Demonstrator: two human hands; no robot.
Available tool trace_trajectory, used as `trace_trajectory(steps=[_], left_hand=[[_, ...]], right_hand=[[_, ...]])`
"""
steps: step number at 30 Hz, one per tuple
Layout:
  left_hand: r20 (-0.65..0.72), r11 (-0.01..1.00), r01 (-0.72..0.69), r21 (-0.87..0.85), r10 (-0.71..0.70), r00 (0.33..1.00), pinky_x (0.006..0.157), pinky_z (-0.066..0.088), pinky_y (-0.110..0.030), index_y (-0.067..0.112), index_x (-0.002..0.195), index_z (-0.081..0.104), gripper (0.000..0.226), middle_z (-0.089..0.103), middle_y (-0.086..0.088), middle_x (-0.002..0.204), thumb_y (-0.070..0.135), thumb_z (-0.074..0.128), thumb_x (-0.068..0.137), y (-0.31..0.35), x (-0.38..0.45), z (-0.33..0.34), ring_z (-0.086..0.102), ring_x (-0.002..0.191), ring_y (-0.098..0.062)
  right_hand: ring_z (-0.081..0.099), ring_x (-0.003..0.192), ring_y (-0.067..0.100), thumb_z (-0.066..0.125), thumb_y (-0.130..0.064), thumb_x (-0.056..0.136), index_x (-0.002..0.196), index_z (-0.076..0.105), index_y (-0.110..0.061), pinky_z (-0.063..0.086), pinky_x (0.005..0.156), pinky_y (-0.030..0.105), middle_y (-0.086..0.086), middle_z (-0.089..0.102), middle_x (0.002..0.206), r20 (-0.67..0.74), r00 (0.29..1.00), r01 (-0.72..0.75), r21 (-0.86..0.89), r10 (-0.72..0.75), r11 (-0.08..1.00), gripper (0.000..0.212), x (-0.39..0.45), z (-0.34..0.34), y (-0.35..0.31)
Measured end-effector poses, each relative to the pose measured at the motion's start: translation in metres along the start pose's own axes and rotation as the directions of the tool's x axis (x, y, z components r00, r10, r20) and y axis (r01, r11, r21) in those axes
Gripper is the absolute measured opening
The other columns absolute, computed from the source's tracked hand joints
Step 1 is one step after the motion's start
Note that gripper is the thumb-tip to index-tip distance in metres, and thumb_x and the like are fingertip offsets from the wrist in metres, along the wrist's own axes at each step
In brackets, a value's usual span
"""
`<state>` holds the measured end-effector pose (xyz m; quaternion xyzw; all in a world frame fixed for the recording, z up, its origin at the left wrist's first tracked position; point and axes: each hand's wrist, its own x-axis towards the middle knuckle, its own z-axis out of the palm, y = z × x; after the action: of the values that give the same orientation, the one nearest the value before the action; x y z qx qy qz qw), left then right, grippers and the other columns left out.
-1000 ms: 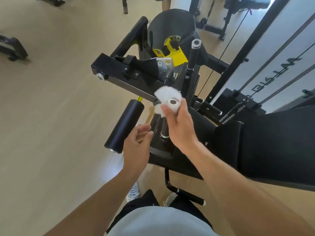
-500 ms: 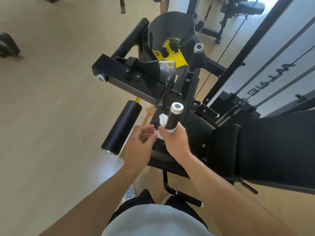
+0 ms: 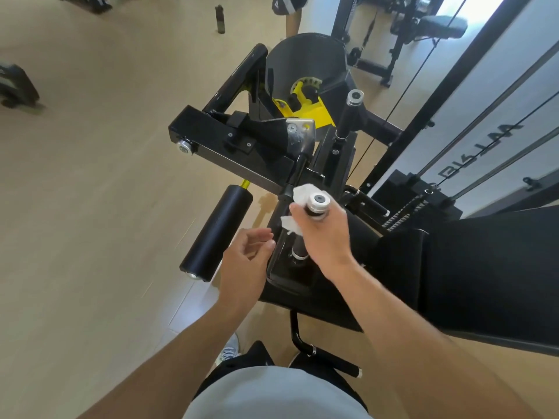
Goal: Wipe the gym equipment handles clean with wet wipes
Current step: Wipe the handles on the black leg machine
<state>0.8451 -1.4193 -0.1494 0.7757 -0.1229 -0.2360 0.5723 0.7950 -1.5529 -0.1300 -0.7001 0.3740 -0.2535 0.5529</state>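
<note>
Two bare hands work over a black leg machine (image 3: 242, 152). The left hand (image 3: 246, 263) hovers beside the near handle (image 3: 313, 213), fingers loosely spread and holding nothing; half a second ago it was pinching at the wipe. The right hand (image 3: 325, 234) now grips high up that handle, fingers curled round it with one white wet wipe (image 3: 298, 201) pressed under them, bunched out just below the chrome end cap; before, it held lower down. A second upright handle (image 3: 349, 114) stands farther off, untouched. One black foam roller (image 3: 216, 231) juts left. Below lies pale wooden floor (image 3: 90, 207); beyond, a cable frame (image 3: 472, 95) and a bench.
</note>
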Motion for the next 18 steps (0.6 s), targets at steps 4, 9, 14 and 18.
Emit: trace_trajectory(steps=[4,9,14,18], left_hand=[[0.018,1.0,-0.007,0.014,0.006,1.0,0.099,0.053,-0.032,0.026,0.111,0.068,0.015,0.07,0.014,0.108,0.025,0.06,0.098,-0.005,-0.003,0.001,0.064,0.102,-0.001],[0.039,1.0,-0.002,-0.005,0.002,0.999,0.095,0.055,-0.031,0.03,0.106,0.069,0.012,0.071,0.015,0.104,0.028,0.062,0.097,-0.01,-0.007,0.002,0.067,0.101,-0.006],[0.087,0.999,0.038,-0.016,-0.036,0.996,0.096,0.054,-0.03,0.03,0.104,0.069,0.011,0.072,0.012,0.1,0.026,0.063,0.096,-0.016,-0.012,0.0,0.068,0.099,-0.007],[0.099,0.999,0.044,-0.026,-0.041,0.994,0.096,0.054,-0.033,0.029,0.103,0.069,0.01,0.072,0.012,0.101,0.024,0.065,0.095,-0.017,-0.017,0.003,0.067,0.099,-0.008]], right_hand=[[0.066,0.082,0.017,0.073,-0.019,0.087,0.088,0.062,-0.031,0.057,0.076,0.031,-0.007,0.068,0.08,0.05,0.998,-0.036,-0.004,0.036,0.999,0.016,-0.005,0.0,0.008],[0.068,0.08,0.014,0.074,-0.02,0.087,0.088,0.064,-0.019,0.057,0.075,0.029,-0.003,0.069,0.082,0.035,0.995,-0.096,-0.055,0.098,0.994,0.011,-0.013,0.004,0.014],[0.061,0.065,0.011,0.071,-0.017,0.089,0.09,0.059,-0.018,0.056,0.059,0.038,-0.017,0.063,0.069,-0.046,0.989,0.14,0.033,-0.139,0.99,0.012,0.011,-0.007,-0.043],[0.065,0.075,0.004,0.074,-0.028,0.088,0.091,0.057,-0.037,0.057,0.065,0.028,-0.031,0.064,0.076,-0.036,0.995,0.096,0.043,-0.094,0.995,0.019,-0.001,0.0,-0.025]])
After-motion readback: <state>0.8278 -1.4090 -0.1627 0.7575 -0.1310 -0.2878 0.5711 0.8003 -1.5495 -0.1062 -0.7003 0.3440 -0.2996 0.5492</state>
